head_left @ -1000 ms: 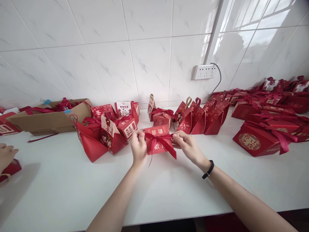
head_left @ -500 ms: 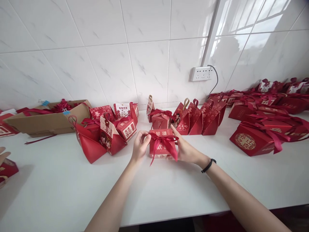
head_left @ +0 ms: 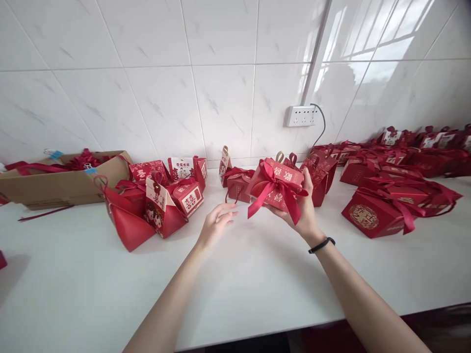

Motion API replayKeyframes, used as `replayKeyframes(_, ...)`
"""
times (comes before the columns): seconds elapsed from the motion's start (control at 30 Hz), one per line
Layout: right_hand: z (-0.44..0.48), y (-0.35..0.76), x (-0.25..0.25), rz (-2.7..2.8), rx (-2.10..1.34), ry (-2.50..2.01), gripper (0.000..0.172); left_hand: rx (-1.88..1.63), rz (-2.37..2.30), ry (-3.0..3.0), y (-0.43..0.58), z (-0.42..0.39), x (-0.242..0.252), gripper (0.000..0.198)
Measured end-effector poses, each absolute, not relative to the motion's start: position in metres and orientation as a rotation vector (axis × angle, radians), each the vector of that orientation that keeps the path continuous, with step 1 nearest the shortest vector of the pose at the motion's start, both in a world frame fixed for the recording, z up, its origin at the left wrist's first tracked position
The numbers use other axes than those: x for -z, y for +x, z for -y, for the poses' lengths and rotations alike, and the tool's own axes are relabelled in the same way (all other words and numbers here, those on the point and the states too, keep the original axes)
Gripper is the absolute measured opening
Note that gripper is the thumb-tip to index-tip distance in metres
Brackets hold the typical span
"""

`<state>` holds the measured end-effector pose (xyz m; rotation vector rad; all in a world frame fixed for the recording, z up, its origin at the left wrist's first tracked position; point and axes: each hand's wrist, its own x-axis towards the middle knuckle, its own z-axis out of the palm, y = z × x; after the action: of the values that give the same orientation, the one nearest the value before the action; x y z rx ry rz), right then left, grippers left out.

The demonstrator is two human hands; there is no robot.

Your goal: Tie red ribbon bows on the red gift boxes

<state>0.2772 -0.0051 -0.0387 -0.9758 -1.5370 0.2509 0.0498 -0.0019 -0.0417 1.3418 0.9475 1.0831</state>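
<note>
2 bare hands are out over the white table point(head_left: 110, 294), seen from the head camera. The right hand point(head_left: 303, 211) has its fingers clamped round a red box point(head_left: 279, 184), which it holds tilted in the air above the back of the table, just in front of the bags point(head_left: 320, 176) by the wall. The palm is hidden behind the box, and so is the box's underside. A red ribbon point(head_left: 270, 189) is tied in a bow across the lid, its tails hanging loose. The left hand point(head_left: 215, 223) hovers low over the table, fingers apart and holding nothing, clear of the box.

The carton point(head_left: 62, 184) is cut off at the left edge, and the flat boxes point(head_left: 371, 215) run out of frame on the right. The bags behind the box are partly covered by it.

Gold Chinese characters run across the box's lid and front; 喜 can be made out, the rest is hard to read at this tilt. Among the small boxes point(head_left: 154, 206) on the left, 1 shows 囍 on a pale label point(head_left: 191, 200).

1 second ago the box sat on the table with both hands pinching its ribbon ends. Now it is lifted and the left hand has let go. Another person's hand at the far left edge has gone from sight.
</note>
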Motion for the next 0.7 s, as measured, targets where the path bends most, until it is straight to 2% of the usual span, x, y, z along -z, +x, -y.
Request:
replayKeyframes(0.13,0.01,0.281,0.035,1.757,-0.191,-0.92,0.108,-1.347,-0.855,1.395,0.05,0.004,0.041,0.044)
replayKeyframes(0.3,0.017,0.271,0.034,2.015,-0.172,-0.836,0.099,-1.669,-0.784,2.022,0.041,0.017,0.028,0.059)
replayKeyframes(0.4,0.018,0.267,0.037,2.101,-0.178,-0.858,0.098,-1.672,-0.838,2.306,0.04,0.019,0.023,0.042)
replayKeyframes(0.5,0.016,0.267,0.04,2.14,-0.143,-0.896,0.096,-1.707,-0.928,2.312,0.04,0.017,0.022,0.015)
replayKeyframes(0.57,0.015,0.269,0.041,2.143,-0.148,-0.916,0.097,-1.724,-0.969,2.232,0.039,0.016,0.022,0.006)
replayKeyframes(0.7,0.015,0.27,0.038,2.116,-0.219,-0.888,0.096,-1.618,-0.985,1.993,0.04,0.017,0.021,0.017)
